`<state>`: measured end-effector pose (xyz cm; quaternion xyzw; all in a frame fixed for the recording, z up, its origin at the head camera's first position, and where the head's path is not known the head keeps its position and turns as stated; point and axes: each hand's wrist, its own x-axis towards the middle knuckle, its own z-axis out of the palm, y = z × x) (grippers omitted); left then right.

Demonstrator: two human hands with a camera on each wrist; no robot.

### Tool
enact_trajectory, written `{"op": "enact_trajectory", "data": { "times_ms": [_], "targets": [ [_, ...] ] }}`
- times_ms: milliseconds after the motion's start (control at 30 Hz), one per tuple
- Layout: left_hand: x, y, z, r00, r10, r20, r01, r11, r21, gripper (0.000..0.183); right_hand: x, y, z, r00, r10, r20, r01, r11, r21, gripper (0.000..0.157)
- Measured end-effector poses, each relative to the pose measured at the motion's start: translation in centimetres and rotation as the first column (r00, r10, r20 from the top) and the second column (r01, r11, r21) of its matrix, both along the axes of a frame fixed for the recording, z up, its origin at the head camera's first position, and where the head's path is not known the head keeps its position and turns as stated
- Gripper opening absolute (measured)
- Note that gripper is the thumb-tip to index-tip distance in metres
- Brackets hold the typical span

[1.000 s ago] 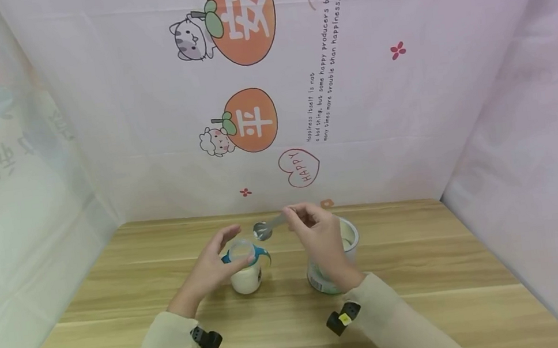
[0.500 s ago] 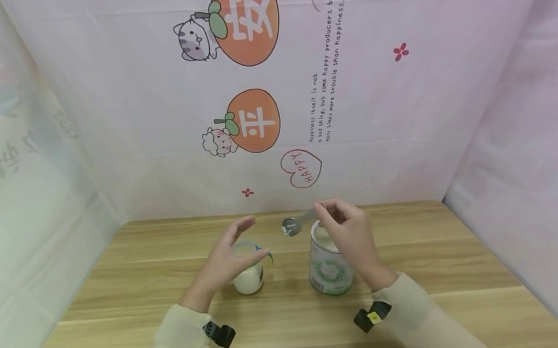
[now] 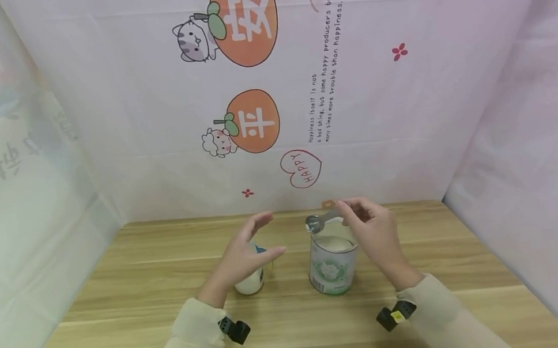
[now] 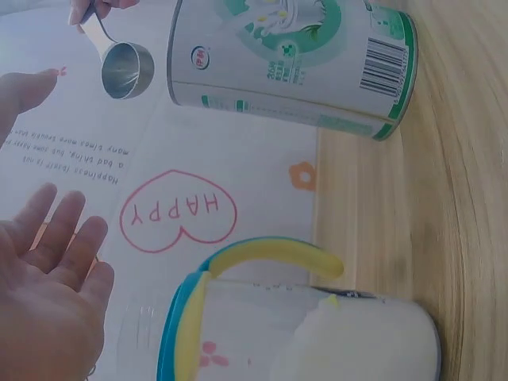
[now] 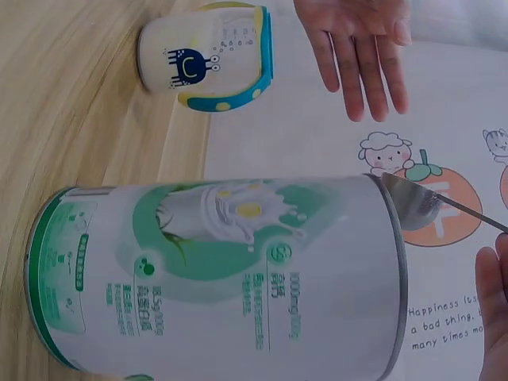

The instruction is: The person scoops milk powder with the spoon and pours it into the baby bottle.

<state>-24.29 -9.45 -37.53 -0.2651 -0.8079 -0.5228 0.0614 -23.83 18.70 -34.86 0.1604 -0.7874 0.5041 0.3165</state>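
Observation:
My right hand (image 3: 376, 234) pinches the handle of a metal measuring spoon (image 3: 315, 223). The spoon's bowl is above the left part of the rim of a white and green milk powder can (image 3: 333, 274). Pale powder (image 3: 334, 243) shows inside the can, which stands upright with its top uncovered. To its left, my left hand (image 3: 239, 260) hovers with fingers and thumb spread, holding nothing. Behind that hand stands a baby bottle (image 5: 210, 55) with blue and yellow handles and whitish contents, partly hidden in the head view. The left wrist view shows the spoon's bowl (image 4: 128, 73) without visible powder.
A wood-grain table (image 3: 298, 334) carries the can and the bottle. A printed white cloth (image 3: 382, 161) hangs along its back edge, and pale cloth walls (image 3: 529, 166) rise at both sides. Each sleeve has a black wrist camera (image 3: 235, 330).
The spoon has travelled right, from near the bottle to over the can's rim, with my right hand. My left hand has also shifted right, away from the bottle's top. Can and bottle stay put.

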Motion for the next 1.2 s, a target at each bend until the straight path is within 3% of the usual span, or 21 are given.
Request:
{"op": "enact_trajectory", "data": {
  "times_ms": [333, 667, 800, 933, 1200],
  "targets": [
    [0.3, 2.6, 0.2, 0.996, -0.057, 0.068, 0.057, 0.998, 0.007, 0.081, -0.2, 2.2, 0.1, 0.999, -0.023, -0.034, 0.027, 0.992, 0.124, 0.016],
    [-0.1, 5.6, -1.1, 0.993, -0.063, 0.098, 0.068, 0.997, -0.04, 0.089, -0.8, 3.2, -0.7, 1.0, -0.03, 0.007, 0.028, 0.971, 0.239, 0.019],
    [-0.5, 6.9, -2.0, 0.986, -0.058, 0.153, 0.068, 0.996, -0.065, 0.095, -1.0, 3.2, -0.6, 0.999, -0.023, 0.03, 0.014, 0.958, 0.286, 0.018],
    [-0.8, 8.0, -2.8, 0.977, -0.074, 0.202, 0.086, 0.995, -0.053, 0.098, -1.3, 3.2, -0.9, 0.999, -0.023, 0.046, 0.007, 0.944, 0.331, 0.017],
    [-1.4, 8.9, -3.5, 0.976, -0.086, 0.198, 0.09, 0.996, -0.013, 0.096, -1.7, 3.0, -1.0, 0.996, -0.017, 0.082, -0.017, 0.916, 0.401, 0.016]
  ]
}}
